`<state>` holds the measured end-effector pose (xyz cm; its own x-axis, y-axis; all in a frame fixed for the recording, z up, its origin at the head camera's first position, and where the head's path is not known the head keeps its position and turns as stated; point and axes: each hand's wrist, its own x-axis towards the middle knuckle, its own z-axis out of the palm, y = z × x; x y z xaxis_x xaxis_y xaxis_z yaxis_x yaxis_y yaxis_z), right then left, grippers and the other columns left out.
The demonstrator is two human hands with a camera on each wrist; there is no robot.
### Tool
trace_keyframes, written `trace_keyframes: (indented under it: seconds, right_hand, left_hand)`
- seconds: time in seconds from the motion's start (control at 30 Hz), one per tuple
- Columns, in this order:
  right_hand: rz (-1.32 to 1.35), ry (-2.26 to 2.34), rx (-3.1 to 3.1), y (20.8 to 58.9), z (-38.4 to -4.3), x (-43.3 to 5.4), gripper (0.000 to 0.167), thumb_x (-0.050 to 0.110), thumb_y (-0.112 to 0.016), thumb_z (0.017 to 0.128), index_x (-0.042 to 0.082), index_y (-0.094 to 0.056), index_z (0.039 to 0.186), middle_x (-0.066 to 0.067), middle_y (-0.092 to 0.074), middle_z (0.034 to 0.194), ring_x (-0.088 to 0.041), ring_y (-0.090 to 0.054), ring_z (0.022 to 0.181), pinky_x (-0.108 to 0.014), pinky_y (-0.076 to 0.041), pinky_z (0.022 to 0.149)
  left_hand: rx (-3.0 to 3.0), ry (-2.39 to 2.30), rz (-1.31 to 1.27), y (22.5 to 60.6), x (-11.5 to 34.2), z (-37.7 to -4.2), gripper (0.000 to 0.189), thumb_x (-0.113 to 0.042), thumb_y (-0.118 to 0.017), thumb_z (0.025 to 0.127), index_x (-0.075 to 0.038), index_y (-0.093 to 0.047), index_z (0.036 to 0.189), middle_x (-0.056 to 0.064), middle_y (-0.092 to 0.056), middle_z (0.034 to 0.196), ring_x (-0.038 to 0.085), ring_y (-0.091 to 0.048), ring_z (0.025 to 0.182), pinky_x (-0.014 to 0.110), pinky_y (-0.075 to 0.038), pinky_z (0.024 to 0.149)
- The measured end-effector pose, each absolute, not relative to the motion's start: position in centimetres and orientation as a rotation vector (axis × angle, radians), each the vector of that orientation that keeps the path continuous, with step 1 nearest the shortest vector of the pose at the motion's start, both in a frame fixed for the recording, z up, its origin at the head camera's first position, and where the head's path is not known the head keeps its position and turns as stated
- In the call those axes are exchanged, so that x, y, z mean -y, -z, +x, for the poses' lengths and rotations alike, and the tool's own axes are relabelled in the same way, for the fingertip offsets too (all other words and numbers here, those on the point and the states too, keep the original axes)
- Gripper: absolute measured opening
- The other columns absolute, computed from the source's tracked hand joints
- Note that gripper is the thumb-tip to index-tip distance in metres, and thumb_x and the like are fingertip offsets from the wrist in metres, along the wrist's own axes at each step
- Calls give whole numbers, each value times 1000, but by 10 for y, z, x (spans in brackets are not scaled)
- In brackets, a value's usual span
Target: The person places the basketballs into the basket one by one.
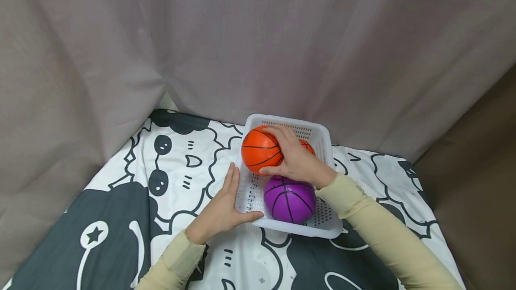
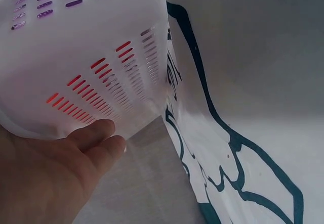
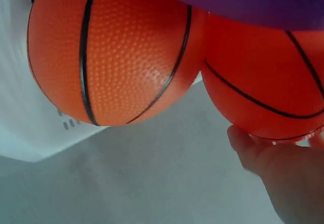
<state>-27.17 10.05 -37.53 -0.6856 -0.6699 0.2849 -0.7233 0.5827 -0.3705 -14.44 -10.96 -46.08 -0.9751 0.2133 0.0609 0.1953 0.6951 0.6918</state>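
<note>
A white perforated plastic basket (image 1: 288,228) holds small toy basketballs. My right hand (image 1: 296,158) reaches over it and grips an orange basketball (image 1: 260,151) at the left side, with thumb and fingers spread round it. Partly hidden under that hand is a second orange basketball (image 1: 308,147). Nearer to me sits a purple basketball (image 1: 290,201). My left hand (image 1: 222,209) touches the basket's near left corner, its fingers straight along the outer wall and its thumb at the near rim. The left wrist view shows fingertips against the slotted basket wall (image 2: 45,62).
The basket stands on a black-and-white cartoon-print cloth (image 1: 177,155). Behind it hangs a grey-brown curtain (image 1: 242,48), close to the basket's far edge. A darker brown surface (image 1: 475,182) lies at the right.
</note>
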Motion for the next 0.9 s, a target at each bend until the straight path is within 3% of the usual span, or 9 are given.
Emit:
trace_keyframes:
  seconds: [0.2,0.3,0.4,0.53,0.7,0.77,0.9]
  right_hand:
    - [1331,-395,2728,373,-270,-99,85,48,-83,73,22,-44,143,-3,-26,156,-31,-22,141,-57,-33,107]
    - [1437,-261,2752,374,-267,-99,73,51,-72,84,21,-45,145,-4,-29,157,-32,-15,146,-56,-19,114]
    - [1456,-231,2814,375,-262,-102,69,51,-62,91,16,-43,147,-6,-29,158,-32,-12,147,-53,-12,117]
    - [1317,-127,2867,374,-253,-113,75,55,-63,88,13,-42,146,-14,-19,160,-35,-14,146,-54,-20,115]
    - [1285,79,2695,372,-238,-116,71,53,-66,87,16,-48,145,-19,-38,146,-37,-36,131,-52,-38,106]
    - [1300,134,2660,373,-234,-115,67,49,-65,90,15,-48,145,-16,-45,145,-34,-39,132,-50,-36,108]
    - [1413,218,2649,378,-238,-108,60,38,-63,94,13,-47,145,-13,-36,153,-32,-28,142,-52,-24,114]
  left_hand:
    - [-2889,-1147,349,460,111,-144,130,-77,-67,69,-7,1,155,-1,21,159,30,-25,142,40,-32,111]
    - [-2877,-1139,381,460,107,-144,131,-81,-64,67,-6,0,155,-1,19,160,28,-21,144,38,-29,112]
    - [-2842,-1153,435,460,98,-145,132,-82,-63,67,-5,-1,155,-2,19,160,26,-17,145,38,-27,113]
    - [-2823,-1151,481,460,85,-142,131,-81,-63,67,-5,-2,155,-1,20,160,27,-19,145,38,-28,113]
    - [-2854,-1133,453,457,87,-136,128,-73,-70,70,-5,-3,155,1,17,161,30,-23,143,40,-31,112]
    - [-2868,-1123,440,455,90,-135,128,-73,-70,70,-4,-2,155,1,16,161,31,-24,143,41,-31,112]
    - [-2910,-1097,428,453,97,-139,130,-76,-67,69,-4,-2,155,4,15,161,31,-23,143,40,-31,111]
